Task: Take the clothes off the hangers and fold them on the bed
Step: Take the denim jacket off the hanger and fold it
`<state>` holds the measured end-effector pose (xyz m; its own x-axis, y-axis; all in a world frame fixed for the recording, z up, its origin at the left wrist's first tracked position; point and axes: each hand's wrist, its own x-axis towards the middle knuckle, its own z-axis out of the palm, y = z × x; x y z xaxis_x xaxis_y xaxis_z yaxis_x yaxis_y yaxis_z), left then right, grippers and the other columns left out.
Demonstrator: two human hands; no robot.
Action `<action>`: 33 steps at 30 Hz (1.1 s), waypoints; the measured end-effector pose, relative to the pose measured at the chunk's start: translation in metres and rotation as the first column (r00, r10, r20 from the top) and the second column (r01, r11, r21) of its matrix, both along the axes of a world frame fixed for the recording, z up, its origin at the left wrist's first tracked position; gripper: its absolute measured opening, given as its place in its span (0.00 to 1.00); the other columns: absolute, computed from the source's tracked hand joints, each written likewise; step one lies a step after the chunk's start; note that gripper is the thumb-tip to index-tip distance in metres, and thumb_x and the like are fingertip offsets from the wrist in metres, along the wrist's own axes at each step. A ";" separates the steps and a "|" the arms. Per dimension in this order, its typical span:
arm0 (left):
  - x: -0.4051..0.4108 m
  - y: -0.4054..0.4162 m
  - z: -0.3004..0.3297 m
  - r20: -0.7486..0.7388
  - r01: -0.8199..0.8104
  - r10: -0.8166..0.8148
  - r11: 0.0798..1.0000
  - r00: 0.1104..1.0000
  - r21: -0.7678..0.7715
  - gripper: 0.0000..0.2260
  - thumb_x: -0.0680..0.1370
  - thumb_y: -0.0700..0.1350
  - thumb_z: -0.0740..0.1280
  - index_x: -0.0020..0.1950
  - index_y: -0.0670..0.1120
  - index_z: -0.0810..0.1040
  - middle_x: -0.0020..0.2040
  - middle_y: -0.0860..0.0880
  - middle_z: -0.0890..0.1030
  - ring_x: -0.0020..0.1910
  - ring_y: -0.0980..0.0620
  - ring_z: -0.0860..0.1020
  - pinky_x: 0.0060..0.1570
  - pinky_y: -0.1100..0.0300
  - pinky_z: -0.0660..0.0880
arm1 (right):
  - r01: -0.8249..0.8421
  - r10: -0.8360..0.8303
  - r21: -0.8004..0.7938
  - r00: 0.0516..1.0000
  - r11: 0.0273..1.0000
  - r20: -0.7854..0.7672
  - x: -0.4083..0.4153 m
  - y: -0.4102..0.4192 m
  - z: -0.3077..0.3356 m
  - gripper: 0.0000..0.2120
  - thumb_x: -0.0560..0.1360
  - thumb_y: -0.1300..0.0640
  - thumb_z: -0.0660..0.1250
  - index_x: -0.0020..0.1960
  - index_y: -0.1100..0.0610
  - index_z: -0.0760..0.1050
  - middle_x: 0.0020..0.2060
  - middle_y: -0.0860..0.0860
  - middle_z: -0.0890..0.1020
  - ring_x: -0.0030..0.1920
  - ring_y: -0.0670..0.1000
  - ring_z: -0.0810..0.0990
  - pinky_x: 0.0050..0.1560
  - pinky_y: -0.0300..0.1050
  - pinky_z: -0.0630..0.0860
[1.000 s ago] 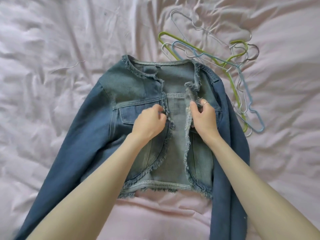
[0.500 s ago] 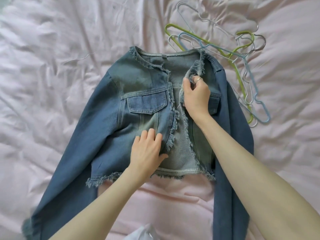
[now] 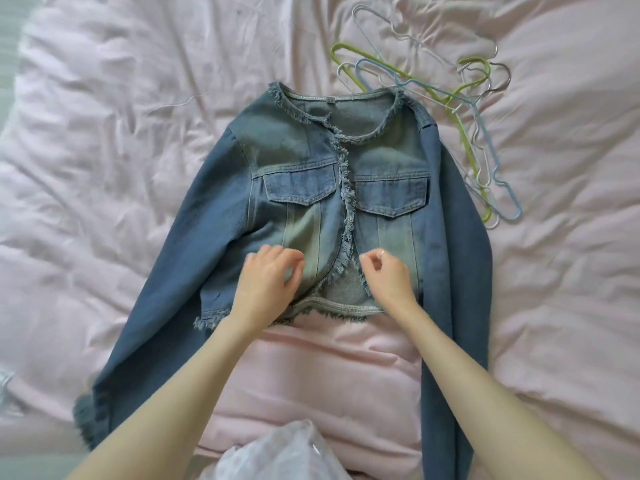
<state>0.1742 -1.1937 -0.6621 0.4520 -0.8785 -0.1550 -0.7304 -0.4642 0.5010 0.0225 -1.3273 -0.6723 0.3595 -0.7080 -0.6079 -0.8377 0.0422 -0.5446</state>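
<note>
From my feed: denim jacket [image 3: 332,202] lies front-up on the pink bed [image 3: 104,168], collar away from me, both front panels closed so the frayed edges meet down the middle, w/ two chest pocket flaps showing. Sleeves spread out to either side and run down toward the bottom of the view. Left hand [image 3: 266,282] sits over the lower left panel near the hem, fingers loosely bent and apart, gripping nothing I can make out; can't tell if the tips actually touch the cloth. Right hand [image 3: 388,282] is over the lower right panel beside the frayed edge, fingers curled in, ring on one; can't tell whether it pinches the fabric. Pile of empty hangers [image 3: 460,109] (green, blue, white, wire) lies just beyond the jacket's right shoulder, some partly under it. White crumpled plastic bag [image 3: 277,452] at bottom edge, btw my forearms.
</note>
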 end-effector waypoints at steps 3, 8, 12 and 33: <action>0.024 0.025 0.005 0.253 -0.254 0.251 0.967 0.934 -0.024 0.11 0.74 0.45 0.64 0.56 0.45 0.76 0.51 0.44 0.77 0.51 0.42 0.71 0.48 0.48 0.66 | -0.010 0.010 0.077 1.000 0.997 -0.003 -0.002 0.032 0.003 0.15 0.80 0.48 0.58 0.46 0.57 0.77 0.41 0.52 0.82 0.45 0.53 0.80 0.49 0.46 0.74; 0.084 0.045 0.005 -0.044 -0.649 0.676 0.721 0.735 0.244 0.40 0.68 0.62 0.69 0.74 0.49 0.58 0.72 0.44 0.61 0.72 0.44 0.59 0.68 0.42 0.56 | 0.086 -0.084 0.168 0.996 0.982 -0.024 0.016 0.050 0.003 0.16 0.79 0.45 0.58 0.37 0.52 0.73 0.36 0.49 0.81 0.45 0.54 0.80 0.53 0.50 0.75; 0.124 0.052 0.001 -0.231 -0.608 0.724 0.678 0.650 0.414 0.43 0.63 0.70 0.65 0.71 0.47 0.64 0.68 0.45 0.70 0.66 0.45 0.69 0.65 0.43 0.65 | 0.404 -0.455 0.371 0.889 0.836 0.059 0.036 0.043 0.007 0.13 0.78 0.48 0.62 0.42 0.56 0.71 0.42 0.50 0.78 0.48 0.52 0.78 0.56 0.52 0.76; 0.215 0.066 -0.017 -0.338 -0.488 0.538 0.843 0.773 0.226 0.11 0.74 0.45 0.70 0.52 0.43 0.74 0.48 0.46 0.78 0.47 0.47 0.76 0.44 0.53 0.72 | 0.432 -0.439 0.327 0.897 0.840 -0.059 0.083 0.067 -0.004 0.25 0.78 0.51 0.63 0.69 0.65 0.64 0.65 0.57 0.72 0.63 0.55 0.71 0.60 0.47 0.66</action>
<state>0.3889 -1.1280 -0.6793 0.7150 -0.4962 -0.4925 -0.1342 -0.7888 0.5998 0.1059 -1.2607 -0.6761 0.0736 -0.5587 -0.8261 -0.6815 0.5766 -0.4507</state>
